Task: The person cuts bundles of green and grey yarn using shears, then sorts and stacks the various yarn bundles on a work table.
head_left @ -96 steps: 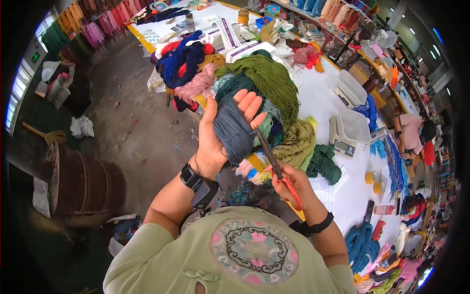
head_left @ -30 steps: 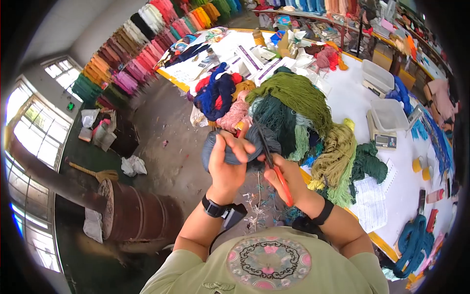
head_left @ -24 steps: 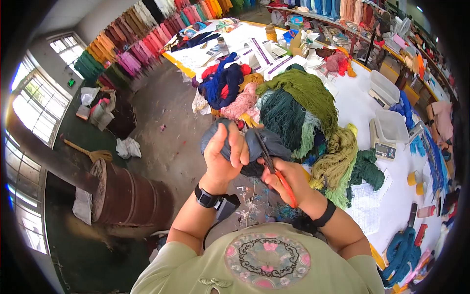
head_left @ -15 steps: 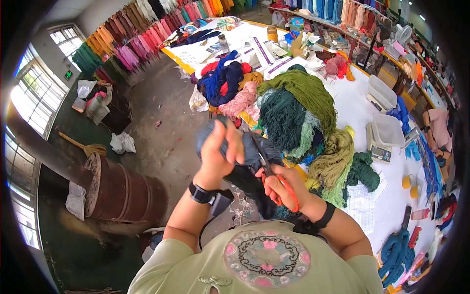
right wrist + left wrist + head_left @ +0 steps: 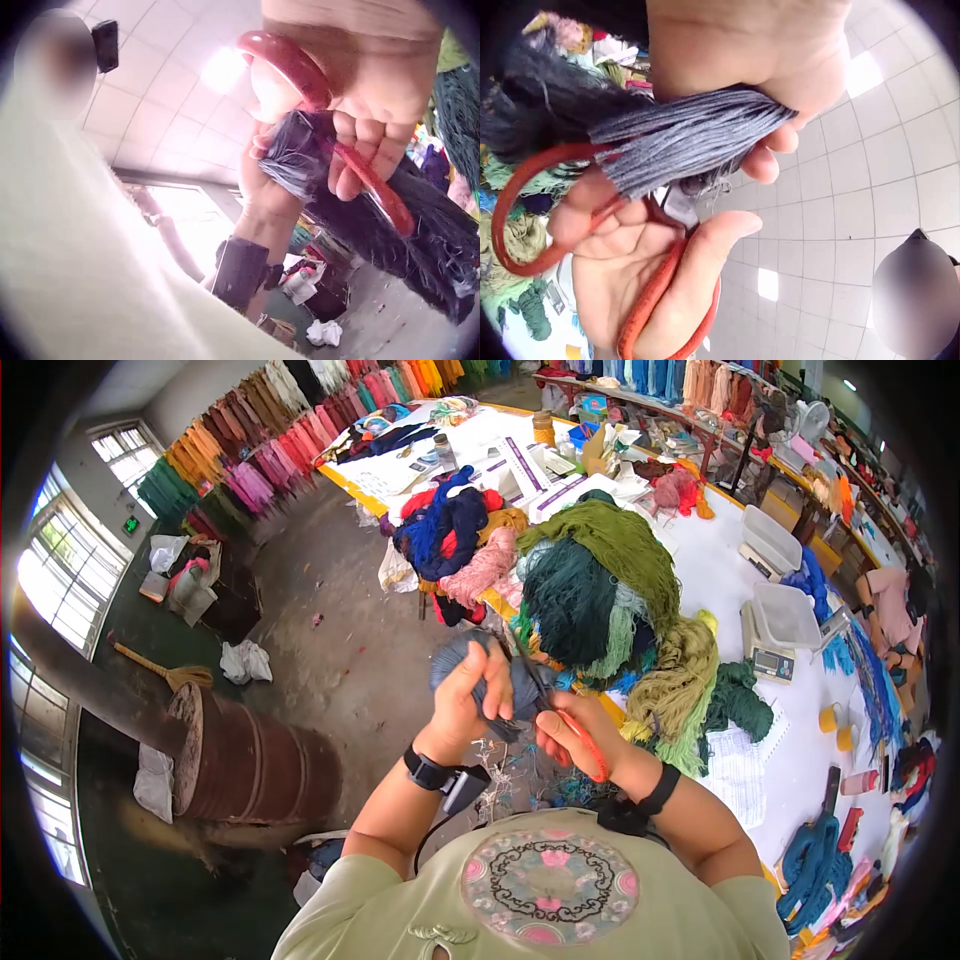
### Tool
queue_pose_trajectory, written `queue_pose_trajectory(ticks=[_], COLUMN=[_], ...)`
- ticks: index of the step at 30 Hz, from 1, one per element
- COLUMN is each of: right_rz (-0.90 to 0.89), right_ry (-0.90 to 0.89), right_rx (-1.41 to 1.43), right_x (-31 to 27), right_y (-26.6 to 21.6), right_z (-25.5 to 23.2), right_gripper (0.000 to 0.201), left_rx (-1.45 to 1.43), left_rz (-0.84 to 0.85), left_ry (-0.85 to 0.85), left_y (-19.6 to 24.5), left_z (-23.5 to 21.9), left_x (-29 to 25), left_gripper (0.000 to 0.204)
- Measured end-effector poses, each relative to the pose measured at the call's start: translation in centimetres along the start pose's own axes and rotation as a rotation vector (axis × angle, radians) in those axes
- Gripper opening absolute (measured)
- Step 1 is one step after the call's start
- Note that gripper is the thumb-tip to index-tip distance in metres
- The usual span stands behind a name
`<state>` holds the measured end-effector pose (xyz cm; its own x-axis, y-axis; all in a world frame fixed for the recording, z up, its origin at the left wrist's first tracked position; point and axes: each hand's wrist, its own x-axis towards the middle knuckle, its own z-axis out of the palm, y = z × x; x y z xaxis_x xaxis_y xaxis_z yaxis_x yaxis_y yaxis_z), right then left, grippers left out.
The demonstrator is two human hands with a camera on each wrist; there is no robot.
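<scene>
Grey-blue yarn (image 5: pixel 452 664) is gripped in the left hand (image 5: pixel 466 705), its strands bunched under the fingers. In the left wrist view the cut-looking ends of the grey yarn (image 5: pixel 682 135) stick out beside the palm (image 5: pixel 742 45). The right hand (image 5: pixel 583 735) holds scissors with red handles (image 5: pixel 592 748), the dark blades pointing up alongside the yarn. Fingers of the right hand (image 5: pixel 367 142) pass through the red handle loops (image 5: pixel 379 191) in the right wrist view. A darker, fuzzy length of yarn (image 5: pixel 405 225) hangs beyond them.
Green yarn (image 5: pixel 620 545), blue yarn (image 5: pixel 450 530) and pink yarn (image 5: pixel 485 567) lie heaped on the white table (image 5: pixel 700 575) ahead. Scales with a clear tray (image 5: pixel 785 618) stand at right. A rusty barrel (image 5: pixel 255 765) and a broom (image 5: pixel 180 675) are on the left. Thread scraps litter the floor.
Earlier the left palm faced up under the yarn; now it is turned over, with fingers over it. Since half a second ago, the dark length swinging below the hands has gone from the head view's lower middle.
</scene>
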<state>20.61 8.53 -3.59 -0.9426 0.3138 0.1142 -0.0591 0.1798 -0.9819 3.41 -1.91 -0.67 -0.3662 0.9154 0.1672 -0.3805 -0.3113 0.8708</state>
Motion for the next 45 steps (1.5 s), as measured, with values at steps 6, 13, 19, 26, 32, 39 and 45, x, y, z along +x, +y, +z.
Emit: queue_pose_trajectory(ticks=[6,13,19,26,32,39,45], right_rz=[0.228,0.255,0.117,0.16,-0.307,-0.203,-0.086], right_ry=[-0.027,-0.051,0.099,0.116,0.303,0.1,0.209], right_rx=[0.157,0.172,0.179,0.22,0.17,0.173,0.174], right_x=[-0.4,-0.1,0.5,0.4,2.6,2.7,-0.3], right_y=[-0.6,0.2,0.7,-0.3,1.7,-0.2,-4.1], right_z=[0.3,0.0,0.4,-1.0,-4.5,-3.1,-7.5], right_gripper=[0.042,0.048,0.05,0.045,0.078,0.119,0.099], left_rx=[0.054,-0.172,-0.111,-0.158,0.509,1.393,1.393], left_rz=[0.095,0.179,0.137,0.192,0.321,0.464,0.571], left_ry=[0.083,0.315,0.232,0.316,-0.023,0.023,-0.237], left_y=[0.0,-1.0,-2.7,-2.3,-2.6,-2.2,-2.6], left_z=[-0.7,-0.1,1.3,0.3,1.5,2.2,-3.7], left_x=[0.6,1.7,1.0,2.5,2.7,4.2,3.6], left_gripper=[0.048,0.046,0.044,0.042,0.055,0.09,0.095])
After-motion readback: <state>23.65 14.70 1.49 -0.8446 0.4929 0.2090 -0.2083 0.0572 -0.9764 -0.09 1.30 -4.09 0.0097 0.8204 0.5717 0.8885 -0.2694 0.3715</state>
